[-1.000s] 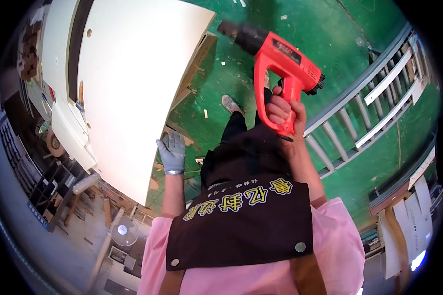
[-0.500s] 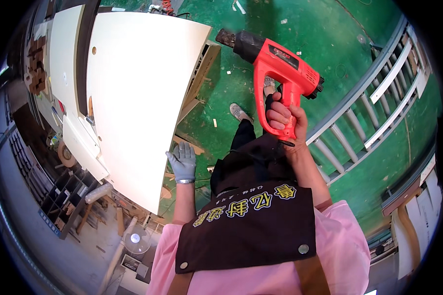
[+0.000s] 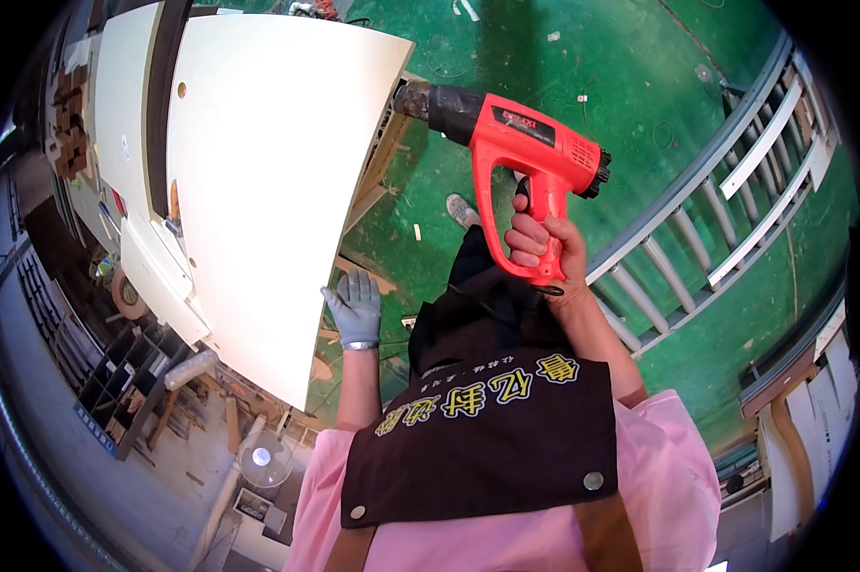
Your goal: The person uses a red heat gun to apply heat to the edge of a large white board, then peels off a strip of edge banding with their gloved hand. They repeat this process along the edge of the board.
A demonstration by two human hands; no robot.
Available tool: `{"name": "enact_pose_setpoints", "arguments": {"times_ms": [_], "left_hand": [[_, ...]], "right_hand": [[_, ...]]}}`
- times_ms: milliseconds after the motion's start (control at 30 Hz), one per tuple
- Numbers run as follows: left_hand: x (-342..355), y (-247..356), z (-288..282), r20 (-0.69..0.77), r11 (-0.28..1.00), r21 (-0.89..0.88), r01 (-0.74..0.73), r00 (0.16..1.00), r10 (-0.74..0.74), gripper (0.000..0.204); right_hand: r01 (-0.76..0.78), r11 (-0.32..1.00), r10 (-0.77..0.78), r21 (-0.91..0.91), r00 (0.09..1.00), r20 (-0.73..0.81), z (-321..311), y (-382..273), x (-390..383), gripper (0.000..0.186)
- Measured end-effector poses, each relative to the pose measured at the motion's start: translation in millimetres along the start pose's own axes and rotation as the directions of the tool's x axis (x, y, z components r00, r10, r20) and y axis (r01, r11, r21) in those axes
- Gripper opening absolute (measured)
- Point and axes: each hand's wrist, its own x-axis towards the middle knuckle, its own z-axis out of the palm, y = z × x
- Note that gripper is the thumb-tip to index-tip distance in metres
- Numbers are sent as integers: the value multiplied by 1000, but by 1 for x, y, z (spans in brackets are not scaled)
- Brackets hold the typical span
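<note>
My right hand [image 3: 544,243] grips a red and black heat gun [image 3: 521,138] by its handle. The nozzle points left, close beside the upper right edge of a large white board [image 3: 263,181]; I cannot tell whether they touch. My left hand [image 3: 352,310], in a grey glove, is open with fingers extended, palm up, at the lower right edge of the board.
A metal roller rack [image 3: 683,238] runs along the right over the green floor [image 3: 630,76]. Left are more white panels [image 3: 125,105], brown blocks [image 3: 68,119] and a dark compartment shelf [image 3: 115,391]. A fan [image 3: 263,462] stands at the lower left. My foot [image 3: 460,210] shows below.
The heat gun in my right hand has moved down and left, its nozzle nearer the board's edge. My left hand and the board appear slightly shifted right compared with a second ago.
</note>
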Motion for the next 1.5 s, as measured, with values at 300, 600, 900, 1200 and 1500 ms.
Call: {"name": "enact_pose_setpoints", "arguments": {"times_ms": [300,600,900,1200,1500], "left_hand": [[2,3,-6,3,999,6,47,999,-47,65],[1,3,-6,4,998,46,43,999,-43,78],[5,0,-9,-3,998,19,59,998,-59,76],[5,1,-6,-2,997,-10,78,997,-78,75],[8,0,-9,20,996,-4,89,996,-89,80]], "right_hand": [[8,1000,-7,23,1000,-18,2,5,3,33],[85,996,-84,41,996,-24,2,1,16,33],[-72,993,64,-97,995,-76,-3,19,-15,35],[79,996,-82,-41,995,-64,19,6,10,33],[130,991,-132,-46,990,-51,22,-3,20,32]]}}
